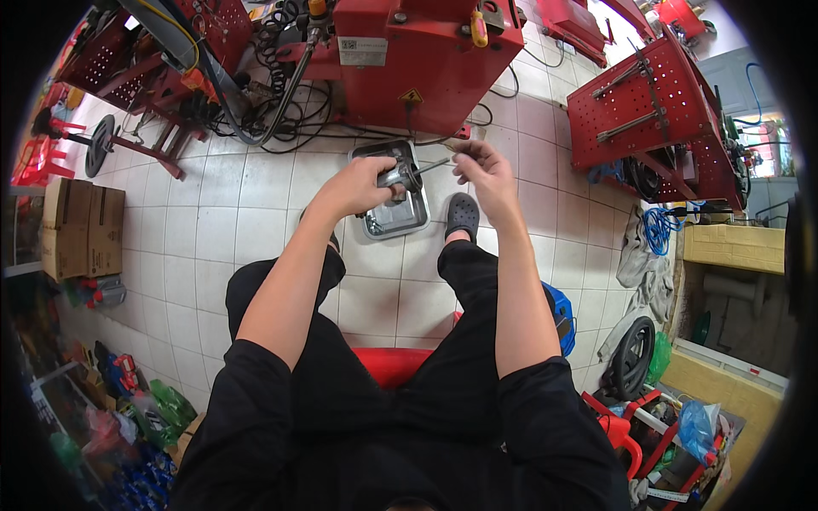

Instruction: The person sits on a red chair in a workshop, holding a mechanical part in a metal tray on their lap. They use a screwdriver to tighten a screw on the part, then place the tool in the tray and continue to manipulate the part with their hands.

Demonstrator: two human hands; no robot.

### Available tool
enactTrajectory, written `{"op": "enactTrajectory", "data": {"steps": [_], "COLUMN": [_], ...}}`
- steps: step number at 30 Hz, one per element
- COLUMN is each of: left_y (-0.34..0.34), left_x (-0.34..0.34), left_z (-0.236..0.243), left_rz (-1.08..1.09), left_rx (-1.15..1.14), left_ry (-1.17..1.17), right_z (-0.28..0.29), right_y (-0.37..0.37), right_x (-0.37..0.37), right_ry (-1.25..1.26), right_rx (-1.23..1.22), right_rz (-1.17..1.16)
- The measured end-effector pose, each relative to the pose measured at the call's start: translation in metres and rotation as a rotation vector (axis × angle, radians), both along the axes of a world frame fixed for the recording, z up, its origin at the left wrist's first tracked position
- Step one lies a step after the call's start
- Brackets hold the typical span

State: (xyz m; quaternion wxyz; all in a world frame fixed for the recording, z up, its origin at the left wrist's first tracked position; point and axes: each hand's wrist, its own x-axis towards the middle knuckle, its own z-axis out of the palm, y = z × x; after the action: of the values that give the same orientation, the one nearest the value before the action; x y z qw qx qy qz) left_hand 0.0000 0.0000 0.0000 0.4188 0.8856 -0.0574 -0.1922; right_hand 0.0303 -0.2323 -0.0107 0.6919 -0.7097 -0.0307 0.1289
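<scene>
The left hand [362,186] has its fingers wrapped around a grey, rounded metal part [397,178], held over the middle of a silver rectangular metal tray [411,215]; small shiny metal pieces [373,224] lie in the tray's near left corner. A thin grey metal rod [434,165] reaches from the part past the tray's right edge. The right hand [484,170] curls its fingers at the rod's tip; whether they grip it, I cannot tell.

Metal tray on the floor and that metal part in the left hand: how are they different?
The metal tray is a wide, shallow box with rounded corners, while the metal part is chunkier and has a rounded shape. The tray is bigger; the part is smaller. The tray rests on the tiled floor, but the part is gripped by the left hand. Both look grey and shiny.
</scene>
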Motion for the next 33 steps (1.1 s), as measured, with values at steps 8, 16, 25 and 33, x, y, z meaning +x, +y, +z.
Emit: {"op": "enactTrajectory", "data": {"steps": [8, 16, 25, 33], "left_y": [-0.002, 0.016, 0.022, 0.022], "left_x": [0.015, 0.022, 0.037, 0.037], "left_z": [-0.037, -0.041, -0.037, -0.035], "left_rz": [0.632, 0.959, 1.068, 1.058], "left_rx": [-0.757, -1.196, -1.163, -1.23], "left_ry": [0.125, 0.35, 0.27, 0.143], "right_z": [-0.094, -0.282, -0.345, -0.337], "right_y": [0.01, 0.08, 0.11, 0.095], "right_x": [-0.022, -0.061, -0.052, -0.044], "right_ry": [0.26, 0.671, 0.814, 0.854], "right_rx": [-0.629, -0.446, -0.425, -0.479], "right_rz": [0.097, 0.086, -0.03, 0.087]}}
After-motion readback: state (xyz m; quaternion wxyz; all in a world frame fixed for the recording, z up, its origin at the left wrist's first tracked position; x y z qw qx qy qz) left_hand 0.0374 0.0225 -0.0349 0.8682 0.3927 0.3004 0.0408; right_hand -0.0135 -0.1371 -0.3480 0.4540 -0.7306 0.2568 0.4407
